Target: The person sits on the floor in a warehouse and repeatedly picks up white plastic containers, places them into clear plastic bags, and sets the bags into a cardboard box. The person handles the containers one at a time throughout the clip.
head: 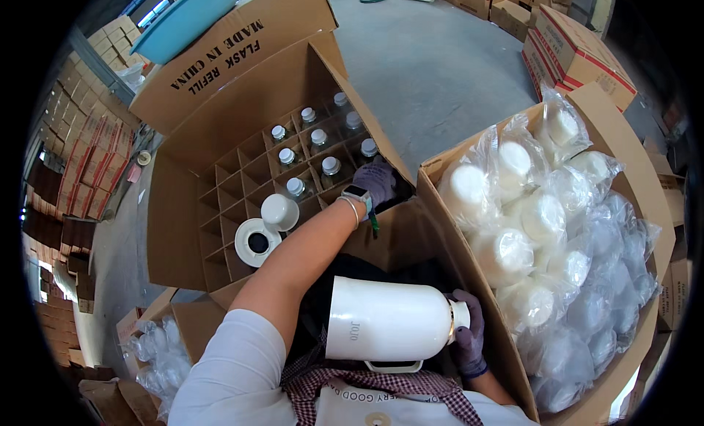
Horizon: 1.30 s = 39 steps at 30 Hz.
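My left hand (376, 179), in a purple-grey glove, reaches down into the near right corner of a divided cardboard carton (176, 228). Its fingertips are hidden there, so what they touch cannot be seen. Glass liners with white caps (331, 165) stand in several cells around it. My right hand (470, 338), also gloved, grips the gold-trimmed neck of a white vacuum flask (390, 319). The flask lies on its side across my lap, handle towards me. A white plastic cup (280, 212) and a white ring-shaped part (257, 243) rest on the carton's dividers.
At right, an open carton (448, 206) holds several white plastic-wrapped parts (536, 217). Another box of bagged parts (165, 343) stands lower left. A blue basin (184, 22) sits behind the carton's raised flap (231, 57). Stacked cartons (577, 57) stand on the concrete floor (401, 68).
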Tool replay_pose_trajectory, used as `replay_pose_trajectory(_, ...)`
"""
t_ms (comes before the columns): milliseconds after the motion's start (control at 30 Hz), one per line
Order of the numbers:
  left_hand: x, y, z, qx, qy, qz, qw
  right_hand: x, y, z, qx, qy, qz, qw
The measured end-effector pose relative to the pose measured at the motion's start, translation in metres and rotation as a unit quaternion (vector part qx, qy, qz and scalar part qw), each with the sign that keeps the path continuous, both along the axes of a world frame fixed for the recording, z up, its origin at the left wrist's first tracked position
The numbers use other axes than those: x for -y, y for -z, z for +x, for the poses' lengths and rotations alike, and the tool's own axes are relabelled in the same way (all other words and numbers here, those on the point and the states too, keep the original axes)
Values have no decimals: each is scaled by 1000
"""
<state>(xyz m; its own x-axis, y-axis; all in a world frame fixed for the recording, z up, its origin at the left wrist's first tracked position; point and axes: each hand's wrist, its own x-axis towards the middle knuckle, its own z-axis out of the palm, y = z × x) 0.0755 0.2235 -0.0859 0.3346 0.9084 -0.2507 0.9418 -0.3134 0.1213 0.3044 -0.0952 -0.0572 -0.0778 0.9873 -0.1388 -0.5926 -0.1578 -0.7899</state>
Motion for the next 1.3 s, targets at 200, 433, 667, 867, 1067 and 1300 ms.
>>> replay_pose_trajectory(200,17,-32,-6,56,-110,48,991,1,-4,-7,45,-36,61,996)
replay_pose_trajectory(433,168,-183,-90,235,-99,350,901,3,-6,7,70,64,148,984)
replay_pose_trajectory(667,346,-223,-138,289,-118,332,890,-30,-54,-19,184,119,184,958)
replay_pose_trajectory(867,437,-181,-138,296,-215,176,914,-49,-90,-97,279,-118,284,910)
replay_pose_trajectory(1067,512,-150,-178,205,-302,85,927,-49,-56,-141,373,-275,226,857)
replay_pose_trajectory(1300,521,-40,-154,408,-384,61,826,-52,-4,-154,320,-328,98,883)
